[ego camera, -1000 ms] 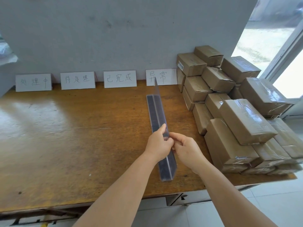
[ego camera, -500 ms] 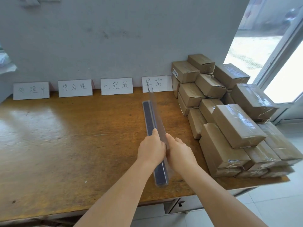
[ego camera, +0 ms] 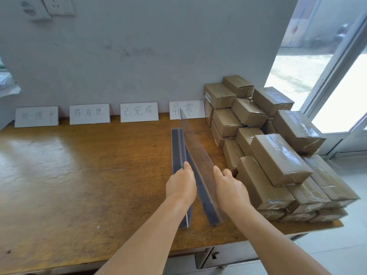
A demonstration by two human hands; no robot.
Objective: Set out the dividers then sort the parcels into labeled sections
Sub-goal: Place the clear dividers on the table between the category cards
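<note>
Two clear acrylic dividers with dark base strips lie lengthwise on the wooden table (ego camera: 79, 175). My left hand (ego camera: 180, 185) grips the left divider (ego camera: 176, 149) near its middle. My right hand (ego camera: 230, 187) holds the right divider (ego camera: 198, 153), whose clear wall stands tilted and reaches toward the rightmost label card (ego camera: 186, 109). The near ends of the two dividers are spread apart; the far ends nearly meet. Brown taped parcels (ego camera: 278, 157) are stacked on the table's right side, close beside my right hand.
Three more handwritten label cards (ego camera: 36, 116) (ego camera: 89, 114) (ego camera: 139, 111) lean against the grey wall. A window and white floor lie to the right past the table's edge. A wall socket (ego camera: 57, 4) sits at the top left.
The dividers were held together as one bundle; now they are pulled apart, left hand with one, right hand with the other. The view has tilted up slightly.
</note>
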